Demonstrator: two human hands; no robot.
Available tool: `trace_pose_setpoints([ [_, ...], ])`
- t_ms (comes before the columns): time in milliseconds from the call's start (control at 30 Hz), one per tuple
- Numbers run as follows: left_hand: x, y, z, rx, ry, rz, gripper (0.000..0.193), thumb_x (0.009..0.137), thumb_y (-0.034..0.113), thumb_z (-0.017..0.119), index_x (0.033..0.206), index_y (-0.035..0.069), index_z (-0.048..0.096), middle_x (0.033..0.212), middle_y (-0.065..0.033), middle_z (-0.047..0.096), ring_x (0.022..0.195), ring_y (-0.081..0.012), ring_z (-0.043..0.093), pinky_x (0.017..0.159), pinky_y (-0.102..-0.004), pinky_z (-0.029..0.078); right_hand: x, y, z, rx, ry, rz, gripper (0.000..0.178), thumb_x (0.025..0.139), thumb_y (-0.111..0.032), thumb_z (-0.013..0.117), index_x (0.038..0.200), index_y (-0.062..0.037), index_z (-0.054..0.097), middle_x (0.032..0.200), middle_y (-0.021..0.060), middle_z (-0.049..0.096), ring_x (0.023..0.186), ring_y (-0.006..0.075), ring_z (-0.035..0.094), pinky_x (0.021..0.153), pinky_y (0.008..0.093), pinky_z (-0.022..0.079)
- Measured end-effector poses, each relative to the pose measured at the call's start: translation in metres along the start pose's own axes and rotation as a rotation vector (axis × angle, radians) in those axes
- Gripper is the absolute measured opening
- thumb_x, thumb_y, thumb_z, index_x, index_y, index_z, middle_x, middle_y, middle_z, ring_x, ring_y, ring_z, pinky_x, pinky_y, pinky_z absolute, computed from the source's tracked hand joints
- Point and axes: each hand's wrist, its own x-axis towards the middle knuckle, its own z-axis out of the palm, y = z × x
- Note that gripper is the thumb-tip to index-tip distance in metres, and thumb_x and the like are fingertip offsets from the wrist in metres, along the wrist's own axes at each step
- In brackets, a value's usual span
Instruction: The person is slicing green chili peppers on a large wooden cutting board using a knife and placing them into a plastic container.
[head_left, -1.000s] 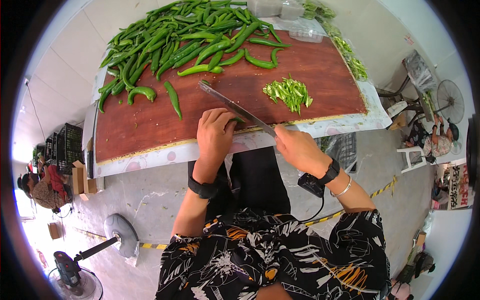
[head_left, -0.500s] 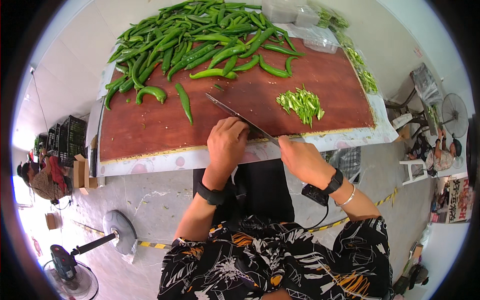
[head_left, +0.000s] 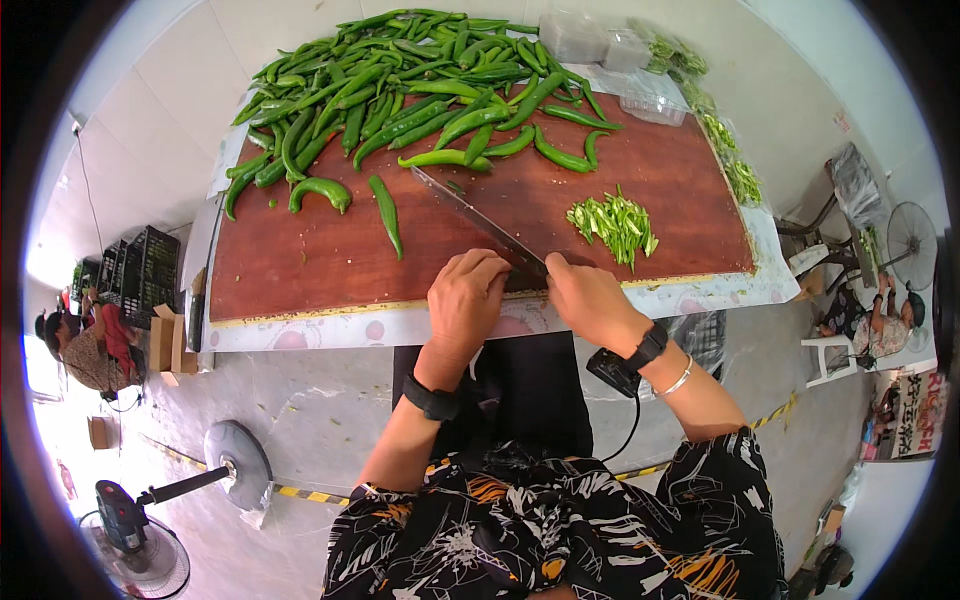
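Observation:
My right hand [head_left: 595,302] is closed around the handle of a long knife [head_left: 468,212]. Its blade slants across the near half of a red-brown board, tip pointing far left. Beside the blade's handle end, my left hand [head_left: 467,302] has its fingers curled over the board's near edge; what they hold, if anything, is hidden. A pale blurred streak [head_left: 476,362] shows below that hand, by the wrist. Left of the knife tip lies a single green chili pepper [head_left: 386,217]. Sliced green chili [head_left: 615,228] forms a small heap to the right of the blade.
Whole green chilies [head_left: 400,85] are piled across the far left of the board [head_left: 310,262]. Clear plastic containers [head_left: 650,103] and bagged greens [head_left: 735,170] line the far right. A floor fan [head_left: 135,545] stands lower left. Other people sit at both far sides.
The knife has slid slightly away and to the left over the board with my right hand. A pale streak now shows below my left hand, which stays about where it was.

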Motion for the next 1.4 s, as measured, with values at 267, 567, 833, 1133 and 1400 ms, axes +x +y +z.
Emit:
trace_pose_setpoints([
  [267, 0.0, -0.005, -0.001, 0.021, 0.007, -0.013, 0.008, 0.075, 0.004, 0.067, 0.082, 0.007, 0.067, 0.087, -0.004, 0.064, 0.081, -0.0265, 0.062, 0.071, -0.0352, 0.051, -0.016, -0.012, -0.01, -0.017, -0.098, -0.023, 0.012, 0.086, -0.006, 0.052, 0.089, -0.0004, 0.042, 0.064, 0.0228, 0.058, 0.065, 0.0447, 0.058, 0.056, 0.0537, 0.043],
  [567, 0.0, -0.005, -0.001, 0.009, -0.019, -0.009, 0.008, 0.074, 0.005, 0.067, 0.082, 0.007, 0.066, 0.087, -0.0034, 0.064, 0.081, -0.026, 0.061, 0.071, -0.0361, 0.05, 0.014, -0.01, 0.007, -0.021, -0.061, -0.046, 0.013, 0.088, -0.007, 0.053, 0.092, -0.0019, 0.042, 0.066, 0.0222, 0.058, 0.068, 0.0445, 0.059, 0.057, 0.0532, 0.044],
  [833, -0.001, -0.003, -0.005, 0.043, 0.02, -0.019, 0.009, 0.074, 0.005, 0.069, 0.082, 0.008, 0.067, 0.088, -0.0034, 0.063, 0.083, -0.0262, 0.061, 0.072, -0.0355, 0.05, -0.004, -0.015, -0.006, -0.008, -0.043, -0.043, 0.013, 0.088, -0.008, 0.053, 0.092, -0.0016, 0.042, 0.065, 0.0226, 0.058, 0.066, 0.0447, 0.058, 0.056, 0.0539, 0.043],
  [1133, 0.002, -0.004, -0.009, 0.03, -0.033, -0.028, 0.006, 0.076, 0.006, 0.068, 0.082, 0.008, 0.067, 0.086, -0.003, 0.063, 0.082, -0.0253, 0.061, 0.07, -0.0356, 0.05, -0.004, -0.017, -0.006, 0.011, -0.089, -0.052, 0.013, 0.086, -0.006, 0.052, 0.09, 0.0, 0.042, 0.063, 0.0223, 0.059, 0.064, 0.0444, 0.059, 0.055, 0.0534, 0.043],
  [1400, 0.001, -0.002, -0.009, 0.044, -0.033, -0.053, 0.007, 0.076, 0.006, 0.069, 0.082, 0.008, 0.066, 0.087, -0.0043, 0.064, 0.082, -0.0272, 0.062, 0.069, -0.0363, 0.05, 0.009, -0.019, 0.006, -0.035, -0.037, -0.075, 0.009, 0.086, -0.006, 0.05, 0.089, -0.0005, 0.044, 0.064, 0.0212, 0.06, 0.064, 0.0423, 0.061, 0.055, 0.0515, 0.046],
])
